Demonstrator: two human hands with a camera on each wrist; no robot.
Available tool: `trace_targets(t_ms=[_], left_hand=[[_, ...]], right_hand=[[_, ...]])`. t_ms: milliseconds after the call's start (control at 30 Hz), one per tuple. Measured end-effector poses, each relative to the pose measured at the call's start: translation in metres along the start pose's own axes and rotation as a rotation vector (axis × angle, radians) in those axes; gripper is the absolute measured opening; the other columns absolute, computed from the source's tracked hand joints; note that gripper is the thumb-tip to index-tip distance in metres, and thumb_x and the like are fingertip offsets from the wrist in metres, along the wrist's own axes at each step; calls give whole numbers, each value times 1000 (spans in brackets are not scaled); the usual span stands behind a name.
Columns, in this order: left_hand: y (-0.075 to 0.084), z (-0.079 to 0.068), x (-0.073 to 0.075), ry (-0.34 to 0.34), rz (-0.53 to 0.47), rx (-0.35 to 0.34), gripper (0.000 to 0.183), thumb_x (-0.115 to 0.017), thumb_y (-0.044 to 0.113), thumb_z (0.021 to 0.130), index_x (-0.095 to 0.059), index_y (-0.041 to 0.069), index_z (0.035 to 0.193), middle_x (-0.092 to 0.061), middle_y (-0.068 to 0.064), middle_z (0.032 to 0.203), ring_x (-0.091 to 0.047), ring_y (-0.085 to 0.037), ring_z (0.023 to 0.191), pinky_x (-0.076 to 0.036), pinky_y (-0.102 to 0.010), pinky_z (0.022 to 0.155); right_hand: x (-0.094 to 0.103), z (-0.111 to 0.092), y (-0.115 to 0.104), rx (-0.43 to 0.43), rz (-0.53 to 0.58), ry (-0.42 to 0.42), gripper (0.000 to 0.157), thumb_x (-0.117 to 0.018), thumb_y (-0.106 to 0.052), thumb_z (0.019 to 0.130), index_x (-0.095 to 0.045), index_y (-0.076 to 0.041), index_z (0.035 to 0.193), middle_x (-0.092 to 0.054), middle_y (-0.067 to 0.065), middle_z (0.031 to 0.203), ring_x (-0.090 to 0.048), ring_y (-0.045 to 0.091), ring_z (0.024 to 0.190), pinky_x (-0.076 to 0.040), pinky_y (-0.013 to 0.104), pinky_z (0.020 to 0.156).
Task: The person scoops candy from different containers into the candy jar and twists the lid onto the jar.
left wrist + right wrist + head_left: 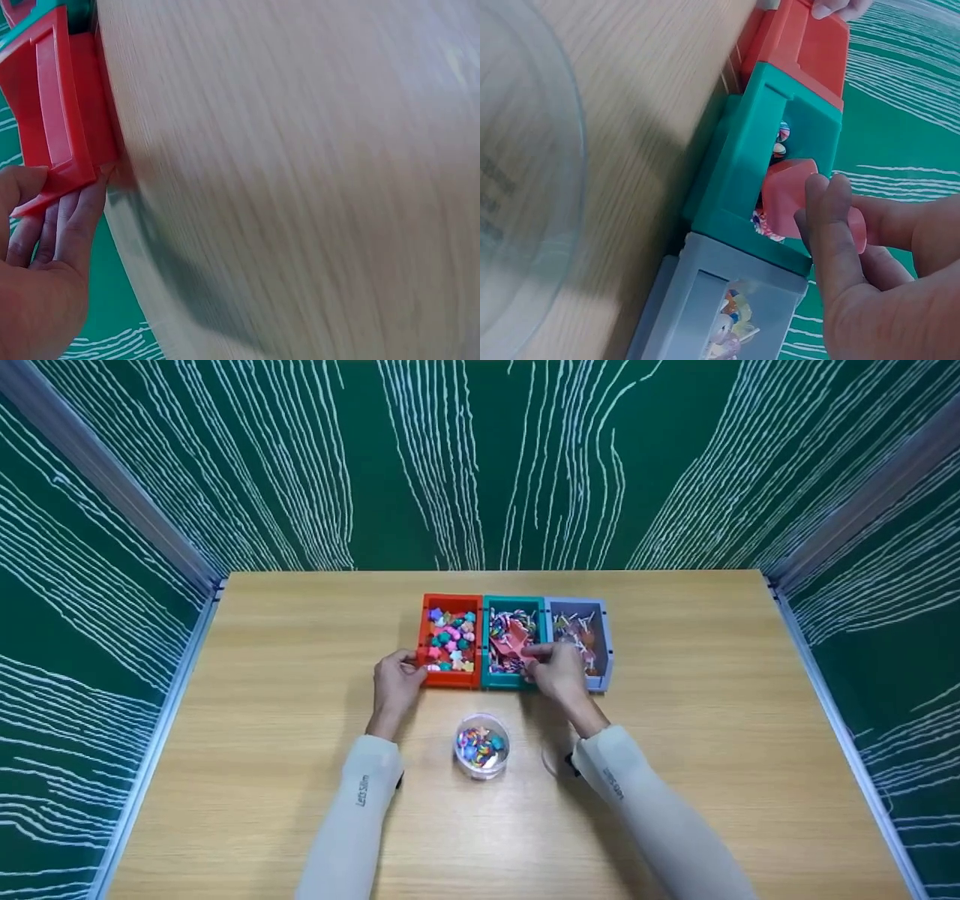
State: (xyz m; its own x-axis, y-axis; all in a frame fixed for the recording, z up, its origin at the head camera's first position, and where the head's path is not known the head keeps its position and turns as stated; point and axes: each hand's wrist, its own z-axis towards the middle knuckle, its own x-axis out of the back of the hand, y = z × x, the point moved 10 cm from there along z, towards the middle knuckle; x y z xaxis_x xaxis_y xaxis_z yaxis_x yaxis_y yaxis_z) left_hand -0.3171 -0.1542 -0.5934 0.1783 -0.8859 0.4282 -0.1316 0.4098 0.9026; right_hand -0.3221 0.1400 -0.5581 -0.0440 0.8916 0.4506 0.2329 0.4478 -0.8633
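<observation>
My left hand grips the near left corner of the red bin, its thumb over the rim and its fingers against the outer side. Colourful star-shaped and rounded pieces lie in that bin. A small pink scoop is pinched in my right hand, its head down in the teal bin among striped candies. In the right wrist view the fingers wrap the scoop's handle. Part of the grey bin, with wrapped lollipops, is hidden behind the right hand.
A clear round tub holding mixed colourful pieces stands between my forearms on the wooden table. A transparent round lid lies beside the right wrist. Green walls with white lines enclose the table's back and sides.
</observation>
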Motion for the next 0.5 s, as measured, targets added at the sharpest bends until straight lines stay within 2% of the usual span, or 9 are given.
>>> trace_targets(t_ms=[100,267,500], left_hand=[[0,-1,-2,-3,-7,9,21,-73,-6,91,-75,-5,112,-75,-18,102,-67,-25,86,-59,-32,77],[-1,-2,-3,3,-10,-4,20,-73,-7,91,-75,-5,111,-74,-18,101,-67,-26,86,-60,-33,78],[1,-3,-1,26,-7,-26,18,-74,-8,89,-75,-6,107,-74,-19,99,-70,-28,86,-62,-37,79]], right_hand=[[0,1,-3,-1,-61,18,30,-61,10,94,-80,-1,115,-76,18,106,-71,16,73,-57,19,63],[-1,2,-2,-7,-88,54,27,-62,9,93,-82,-2,107,-76,16,98,-69,16,66,-53,19,56],[-2,-1,-9,172,-169,141,23,-64,9,90,-83,-1,98,-79,14,90,-68,19,69,-44,19,54]])
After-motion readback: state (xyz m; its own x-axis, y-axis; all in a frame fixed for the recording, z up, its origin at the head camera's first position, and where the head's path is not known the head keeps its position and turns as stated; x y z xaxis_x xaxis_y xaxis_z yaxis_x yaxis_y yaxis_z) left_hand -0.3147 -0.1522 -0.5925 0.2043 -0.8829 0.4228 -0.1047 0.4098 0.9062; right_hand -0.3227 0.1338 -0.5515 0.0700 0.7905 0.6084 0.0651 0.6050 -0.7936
